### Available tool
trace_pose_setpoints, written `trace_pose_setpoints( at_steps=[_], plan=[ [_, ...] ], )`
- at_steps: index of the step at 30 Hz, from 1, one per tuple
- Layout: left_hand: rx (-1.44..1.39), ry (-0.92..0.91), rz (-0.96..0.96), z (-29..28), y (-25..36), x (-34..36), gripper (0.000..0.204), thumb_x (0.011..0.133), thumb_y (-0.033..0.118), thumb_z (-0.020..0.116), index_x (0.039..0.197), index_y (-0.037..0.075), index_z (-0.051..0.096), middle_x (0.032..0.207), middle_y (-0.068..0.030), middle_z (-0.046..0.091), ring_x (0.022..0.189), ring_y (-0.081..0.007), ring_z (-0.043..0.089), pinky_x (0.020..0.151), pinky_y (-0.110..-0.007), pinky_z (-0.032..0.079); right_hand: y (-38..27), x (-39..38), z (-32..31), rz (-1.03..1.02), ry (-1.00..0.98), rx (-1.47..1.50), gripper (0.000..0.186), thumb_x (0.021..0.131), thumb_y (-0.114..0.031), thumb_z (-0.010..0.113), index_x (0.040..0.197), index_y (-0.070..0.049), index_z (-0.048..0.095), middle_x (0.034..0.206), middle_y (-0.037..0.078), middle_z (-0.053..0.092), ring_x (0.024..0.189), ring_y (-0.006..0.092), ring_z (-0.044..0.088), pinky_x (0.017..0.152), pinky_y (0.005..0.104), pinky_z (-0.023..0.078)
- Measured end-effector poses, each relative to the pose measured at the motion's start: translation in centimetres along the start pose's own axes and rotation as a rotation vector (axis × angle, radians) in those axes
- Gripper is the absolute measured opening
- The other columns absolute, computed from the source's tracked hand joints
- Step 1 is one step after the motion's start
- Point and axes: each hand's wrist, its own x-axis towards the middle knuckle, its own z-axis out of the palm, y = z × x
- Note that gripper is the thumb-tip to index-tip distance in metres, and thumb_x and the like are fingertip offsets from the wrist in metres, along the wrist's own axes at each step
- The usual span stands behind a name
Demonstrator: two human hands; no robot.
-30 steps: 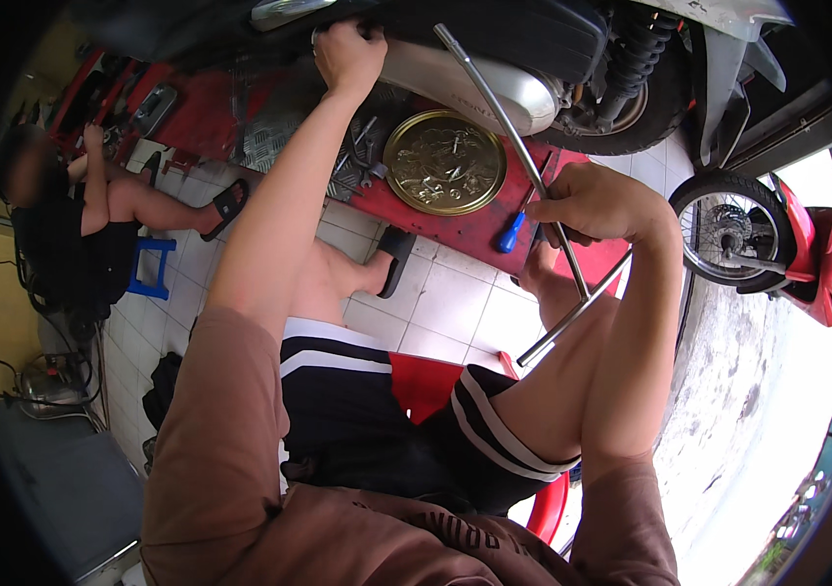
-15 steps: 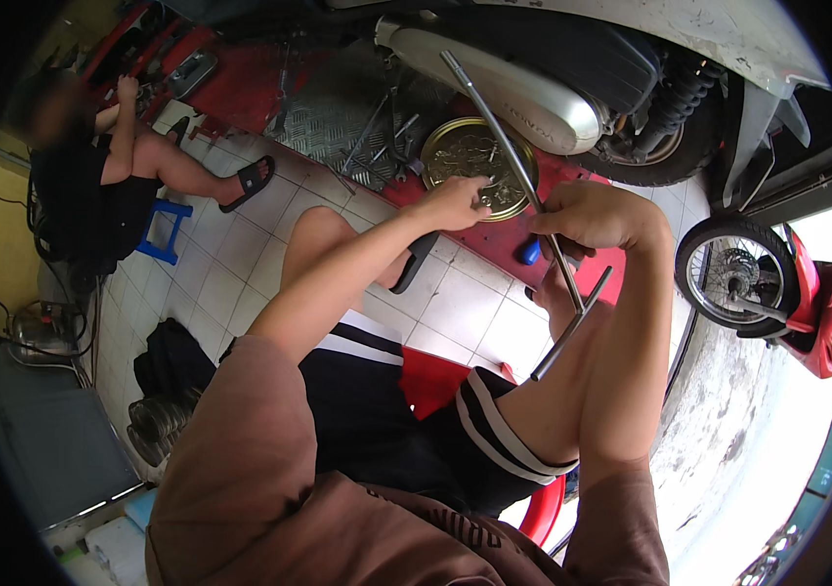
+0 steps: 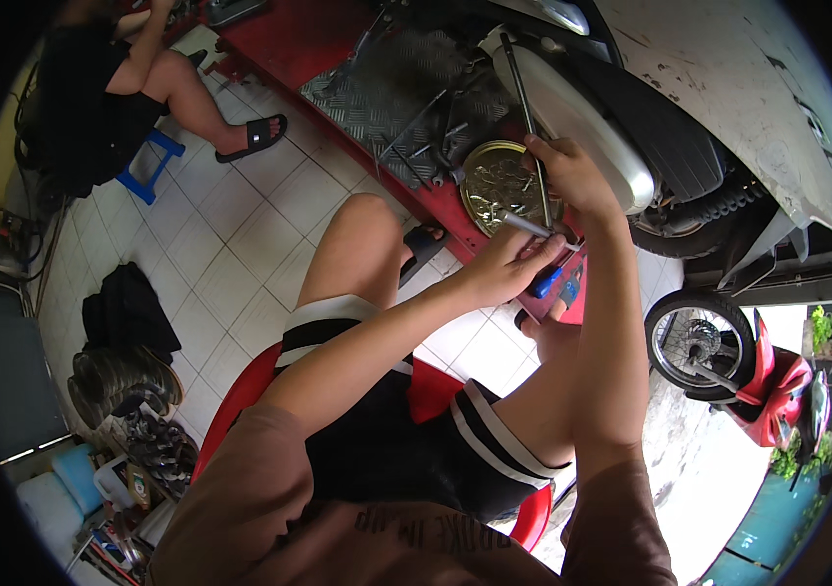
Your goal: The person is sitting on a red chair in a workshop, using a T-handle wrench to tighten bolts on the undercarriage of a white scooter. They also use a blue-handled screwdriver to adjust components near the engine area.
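A long T-handle wrench (image 3: 530,112) slants up from in front of me, its shaft crossing the motorcycle's silver cover. My right hand (image 3: 577,181) is closed round the middle of the shaft. Down at the crossbar, my left hand (image 3: 518,266) pinches the handle between thumb and fingers; part of the grip is hidden. Just beyond both hands lies a round gold-coloured tray (image 3: 468,198) of small metal parts, partly covered by the wrench. A blue-handled tool (image 3: 546,282), its far end hidden, lies on the red platform next to my left hand.
A motorcycle (image 3: 572,127) stands across the platform (image 3: 406,186), close past my right hand. Several spanners and rods (image 3: 445,137) lie on its metal plate. Another person (image 3: 74,93) sits at the far left. A red motorbike (image 3: 768,391) is outside on the right.
My left hand has left the tray and taken hold of the wrench's crossbar. My right hand has moved further up the shaft. The view has shifted.
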Motion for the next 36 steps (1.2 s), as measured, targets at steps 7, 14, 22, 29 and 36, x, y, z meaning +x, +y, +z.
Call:
trace_pose_setpoints(
  at_steps=[7, 14, 22, 29, 36],
  plan=[
    [0.162, 0.264, 0.151, -1.2, 2.0, -0.8, 0.029, 0.097, 0.021, 0.05, 0.083, -0.004, 0.054, 0.062, -0.009, 0.055, 0.055, -0.0151, 0.051, 0.051, -0.033, 0.039, -0.8, 0.8, 2.9, -0.018, 0.1, 0.159, 0.038, 0.092, -0.034, 0.053, 0.077, -0.001, 0.063, 0.063, 0.001, 0.054, 0.055, 0.0091, 0.045, 0.051, 0.0251, 0.034],
    [0.199, 0.348, 0.187, -1.9, 3.7, -1.2, 0.026, 0.096, 0.015, 0.048, 0.08, -0.005, 0.051, 0.059, -0.0192, 0.053, 0.055, -0.0342, 0.056, 0.053, -0.041, 0.04, -0.7, 1.4, 3.2, -0.01, 0.163, 0.195, 0.037, 0.093, -0.034, 0.052, 0.078, -0.001, 0.061, 0.061, -0.001, 0.05, 0.052, 0.0088, 0.041, 0.048, 0.0255, 0.031],
    [0.28, 0.478, 0.121, -3.6, 4.1, -1.4, 0.032, 0.098, 0.022, 0.046, 0.08, -0.004, 0.049, 0.06, -0.0158, 0.051, 0.054, -0.0298, 0.051, 0.053, -0.041, 0.038, -2.3, 2.5, 4.5, -0.038, -0.016, 0.436, 0.031, 0.096, -0.028, 0.049, 0.077, -0.004, 0.053, 0.064, 0.0, 0.046, 0.054, 0.0098, 0.043, 0.05, 0.024, 0.034],
    [0.487, 0.68, 0.367, -6.8, 6.2, -0.5, 0.028, 0.093, 0.02, 0.05, 0.088, -0.007, 0.055, 0.07, -0.0244, 0.058, 0.069, -0.0416, 0.059, 0.061, -0.047, 0.045, -3.2, 4.2, 6.0, -0.114, -0.197, 0.832, 0.027, 0.098, -0.025, 0.046, 0.091, -0.001, 0.057, 0.064, 0.001, 0.045, 0.056, 0.0097, 0.039, 0.053, 0.0245, 0.033],
    [0.408, 0.853, 0.495, -10.1, 8.0, 0.7, 0.036, 0.099, 0.027, 0.043, 0.087, -0.005, 0.055, 0.062, -0.0113, 0.062, 0.056, -0.0265, 0.064, 0.051, -0.034, 0.049, -5.6, 3.8, 8.1, -0.183, -0.391, 0.955, 0.027, 0.095, -0.025, 0.051, 0.106, -0.002, 0.057, 0.079, 0.001, 0.052, 0.068, 0.0127, 0.045, 0.062, 0.0272, 0.04]
  ],
)
